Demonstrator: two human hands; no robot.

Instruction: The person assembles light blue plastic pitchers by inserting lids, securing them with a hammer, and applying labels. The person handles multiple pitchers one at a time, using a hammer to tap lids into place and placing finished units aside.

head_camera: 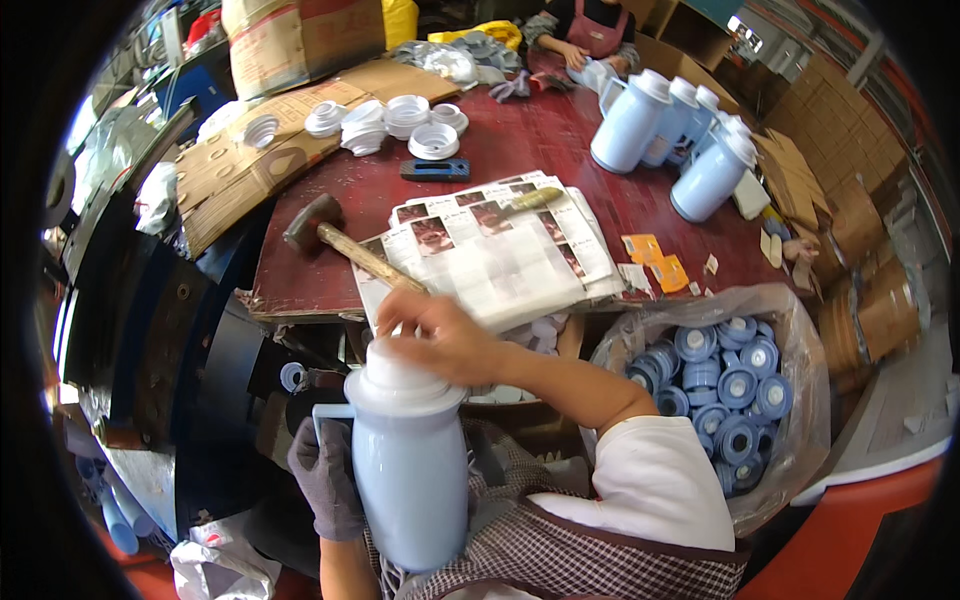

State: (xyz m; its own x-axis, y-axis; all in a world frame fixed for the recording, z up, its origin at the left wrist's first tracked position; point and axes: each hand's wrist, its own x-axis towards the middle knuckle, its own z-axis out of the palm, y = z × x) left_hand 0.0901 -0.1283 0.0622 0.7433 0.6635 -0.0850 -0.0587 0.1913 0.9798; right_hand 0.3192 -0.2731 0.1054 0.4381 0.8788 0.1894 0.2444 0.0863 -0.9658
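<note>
A light blue vacuum flask (pixel 409 480) stands nearly upright against my checked apron. My left hand (pixel 325 472), in a grey knit glove, grips it by its handle (pixel 332 412). On top of the flask is a white lid (pixel 390 365), and my bare right hand (pixel 442 334) has its fingers curled over it. The right hand is motion-blurred and hides the upper part of the lid. Just beyond that hand, a hammer (pixel 311 223) with a wooden handle lies over the table edge and printed sheets (pixel 495 262).
White plastic rings (pixel 407 116) sit at the back left of the red table (pixel 525 142). Several filled flasks of the same kind, light blue flasks (pixel 628 124), stand at right. A lined bag (pixel 806 360) holds blue stoppers (pixel 737 386). Across the table, a co-worker's hands (pixel 576 57) handle a part.
</note>
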